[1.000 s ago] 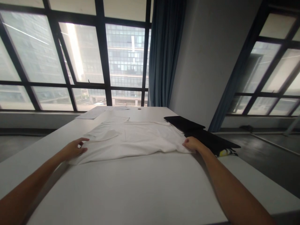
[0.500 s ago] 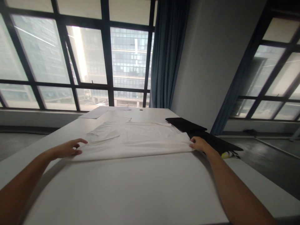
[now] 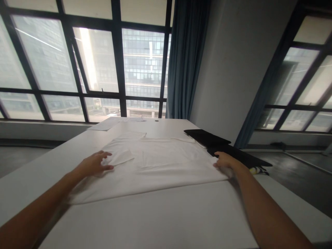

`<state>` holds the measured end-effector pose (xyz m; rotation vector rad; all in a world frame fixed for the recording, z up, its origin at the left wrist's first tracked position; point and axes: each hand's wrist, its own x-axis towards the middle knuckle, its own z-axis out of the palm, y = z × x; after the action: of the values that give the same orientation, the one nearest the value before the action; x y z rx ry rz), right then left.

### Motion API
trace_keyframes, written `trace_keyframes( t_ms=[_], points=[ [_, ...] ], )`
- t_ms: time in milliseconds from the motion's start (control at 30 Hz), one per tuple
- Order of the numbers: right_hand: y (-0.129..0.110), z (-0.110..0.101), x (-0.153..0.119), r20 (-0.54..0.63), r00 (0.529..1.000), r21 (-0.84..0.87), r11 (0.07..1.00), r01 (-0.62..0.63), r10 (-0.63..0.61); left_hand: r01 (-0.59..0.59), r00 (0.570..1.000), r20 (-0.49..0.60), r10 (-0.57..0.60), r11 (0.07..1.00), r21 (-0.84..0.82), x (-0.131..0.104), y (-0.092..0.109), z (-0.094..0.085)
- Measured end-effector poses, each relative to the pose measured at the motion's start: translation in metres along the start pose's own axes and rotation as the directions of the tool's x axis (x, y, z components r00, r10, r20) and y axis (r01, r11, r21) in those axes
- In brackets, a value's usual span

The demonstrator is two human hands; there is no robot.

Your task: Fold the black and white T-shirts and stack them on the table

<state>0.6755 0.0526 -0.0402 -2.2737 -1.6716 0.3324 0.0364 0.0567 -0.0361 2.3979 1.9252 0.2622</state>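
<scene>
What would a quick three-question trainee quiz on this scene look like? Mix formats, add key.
1. True or false: the white cloth lies spread on the table between the left hand and the right hand.

2. Besides the white cloth and the table, which is nearest the right hand?
A) the curtain
B) the black pile
C) the window

3. Fill in, as seen from the person's seat or stand: the papers lie near the table's far ____ corner.

Key:
1. True
2. B
3. left
</scene>
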Motion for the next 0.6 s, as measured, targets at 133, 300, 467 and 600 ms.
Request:
trace_keyframes(
  t_ms=[133,300,467,600],
  points=[
    [0.004,0.006,0.003,-0.023,0.999,0.144,0.989,0.046,-0.043,-0.167,0.98,-0.104,0.168,0.986,0.02,0.009,0.02,0.021],
    [0.01,0.006,0.001,-0.117,0.988,0.335,0.933,0.134,-0.1,-0.011,0.931,-0.354,-0.085,0.965,-0.26,0.018,0.01,0.013],
    [0.002,0.01,0.0,-0.278,0.958,0.217,0.966,0.138,-0.075,0.2,0.872,-0.346,-0.346,0.897,-0.394,0.027,-0.014,0.017],
    [-0.002,0.009,0.001,-0.194,0.979,0.045,0.997,0.067,-0.057,0.208,0.931,-0.233,-0.28,0.933,-0.293,0.029,-0.028,0.022]
  ],
)
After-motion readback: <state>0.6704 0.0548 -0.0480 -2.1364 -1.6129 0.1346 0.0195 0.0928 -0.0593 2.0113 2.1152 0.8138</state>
